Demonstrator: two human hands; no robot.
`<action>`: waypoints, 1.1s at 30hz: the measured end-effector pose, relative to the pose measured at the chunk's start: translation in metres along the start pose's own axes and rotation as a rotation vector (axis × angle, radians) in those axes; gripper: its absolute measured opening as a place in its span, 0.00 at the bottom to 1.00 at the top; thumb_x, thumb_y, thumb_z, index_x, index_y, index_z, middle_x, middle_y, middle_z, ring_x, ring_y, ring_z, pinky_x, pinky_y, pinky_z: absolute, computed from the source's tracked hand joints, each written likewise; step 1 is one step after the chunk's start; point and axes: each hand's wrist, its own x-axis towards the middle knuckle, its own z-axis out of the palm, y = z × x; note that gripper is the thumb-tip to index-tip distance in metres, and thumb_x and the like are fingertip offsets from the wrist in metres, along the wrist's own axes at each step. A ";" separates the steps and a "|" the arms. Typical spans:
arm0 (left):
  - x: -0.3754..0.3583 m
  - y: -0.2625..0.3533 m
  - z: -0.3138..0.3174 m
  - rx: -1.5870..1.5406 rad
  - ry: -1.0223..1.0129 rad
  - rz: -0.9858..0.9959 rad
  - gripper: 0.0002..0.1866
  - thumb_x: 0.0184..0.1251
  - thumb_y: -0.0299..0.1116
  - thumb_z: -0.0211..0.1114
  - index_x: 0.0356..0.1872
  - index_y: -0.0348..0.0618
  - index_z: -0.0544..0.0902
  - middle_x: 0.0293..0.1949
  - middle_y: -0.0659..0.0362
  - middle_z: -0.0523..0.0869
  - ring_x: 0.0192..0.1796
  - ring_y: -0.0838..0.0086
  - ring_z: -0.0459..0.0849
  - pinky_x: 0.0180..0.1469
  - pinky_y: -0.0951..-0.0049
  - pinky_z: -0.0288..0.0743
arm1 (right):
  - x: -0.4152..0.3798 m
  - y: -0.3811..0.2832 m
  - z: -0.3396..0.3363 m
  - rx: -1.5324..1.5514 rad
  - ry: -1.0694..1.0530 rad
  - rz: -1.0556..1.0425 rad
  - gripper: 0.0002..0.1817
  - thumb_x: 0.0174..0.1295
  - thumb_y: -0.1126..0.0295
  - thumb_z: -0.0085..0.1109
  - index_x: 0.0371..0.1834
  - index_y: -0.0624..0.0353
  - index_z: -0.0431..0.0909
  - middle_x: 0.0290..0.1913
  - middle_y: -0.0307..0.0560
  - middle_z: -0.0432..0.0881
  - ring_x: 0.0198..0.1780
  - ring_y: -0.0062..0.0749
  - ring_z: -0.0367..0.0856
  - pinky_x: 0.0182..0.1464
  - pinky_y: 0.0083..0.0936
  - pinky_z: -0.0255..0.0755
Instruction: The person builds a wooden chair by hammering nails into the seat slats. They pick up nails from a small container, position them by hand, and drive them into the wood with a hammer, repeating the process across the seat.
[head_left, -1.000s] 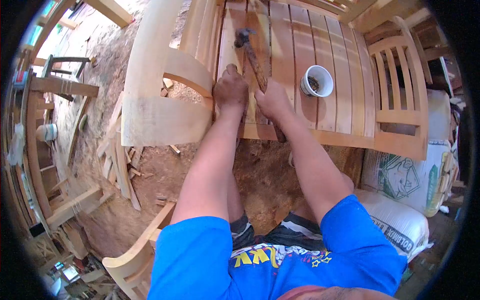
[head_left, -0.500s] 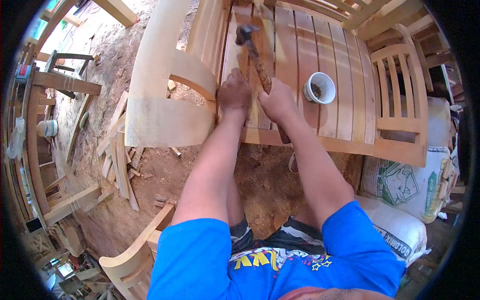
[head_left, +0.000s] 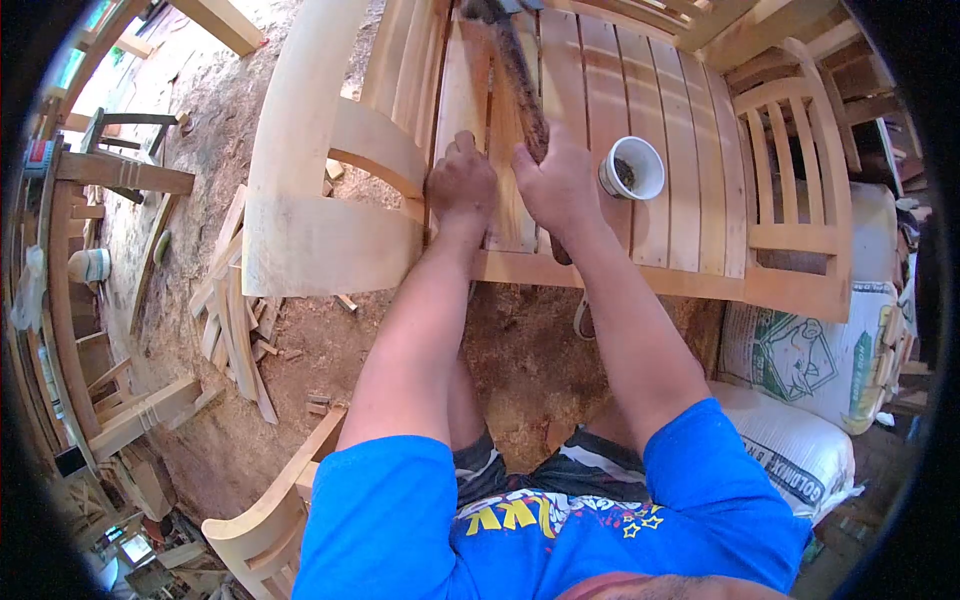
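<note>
In my right hand [head_left: 558,192] is a hammer [head_left: 518,88], gripped by its dark, worn wooden handle. Its head is raised at the top edge of the view, partly cut off. My left hand [head_left: 461,185] is closed over the slatted wooden seat [head_left: 590,85], close beside the curved armrest [head_left: 335,245]. Whatever its fingers pinch is hidden. Right of my right hand, a white plastic cup [head_left: 648,172] sits on the slats with small dark pieces inside, too small to name surely.
Printed sacks [head_left: 790,435] lie to the right below the slatted side panel [head_left: 800,235]. Wood offcuts [head_left: 235,310] are scattered on the dirt floor to the left. Another curved wooden piece [head_left: 265,530] stands near my left side.
The hammer has risen, its head moving up toward the top edge. My left hand stays low by the armrest. The view has shifted slightly.
</note>
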 end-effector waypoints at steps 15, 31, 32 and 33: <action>-0.001 0.009 -0.017 -0.014 -0.123 -0.037 0.14 0.76 0.40 0.56 0.54 0.44 0.79 0.48 0.43 0.89 0.50 0.41 0.89 0.54 0.44 0.81 | -0.081 0.053 -0.030 0.058 -0.168 0.257 0.25 0.62 0.58 0.70 0.52 0.70 0.78 0.44 0.70 0.86 0.49 0.61 0.87 0.53 0.46 0.78; -0.090 0.096 -0.082 -1.275 -0.839 -0.504 0.39 0.82 0.71 0.40 0.57 0.44 0.81 0.33 0.67 0.79 0.29 0.83 0.71 0.33 0.80 0.62 | -0.084 0.057 -0.104 0.338 -0.103 0.147 0.29 0.50 0.61 0.79 0.49 0.68 0.78 0.38 0.58 0.86 0.41 0.46 0.88 0.47 0.38 0.80; -0.093 0.112 -0.086 -1.233 -0.792 -0.553 0.39 0.82 0.72 0.40 0.58 0.44 0.81 0.34 0.67 0.79 0.30 0.83 0.72 0.34 0.80 0.63 | -0.088 0.063 -0.102 0.350 -0.106 0.146 0.29 0.51 0.62 0.78 0.50 0.68 0.77 0.39 0.59 0.87 0.42 0.48 0.88 0.48 0.39 0.80; -0.095 0.140 -0.111 -1.054 -0.817 -0.500 0.39 0.83 0.71 0.38 0.51 0.43 0.81 0.36 0.65 0.78 0.34 0.81 0.71 0.39 0.76 0.65 | -0.091 0.063 -0.108 0.394 -0.158 0.185 0.30 0.53 0.64 0.77 0.55 0.70 0.76 0.44 0.63 0.87 0.49 0.53 0.88 0.54 0.42 0.79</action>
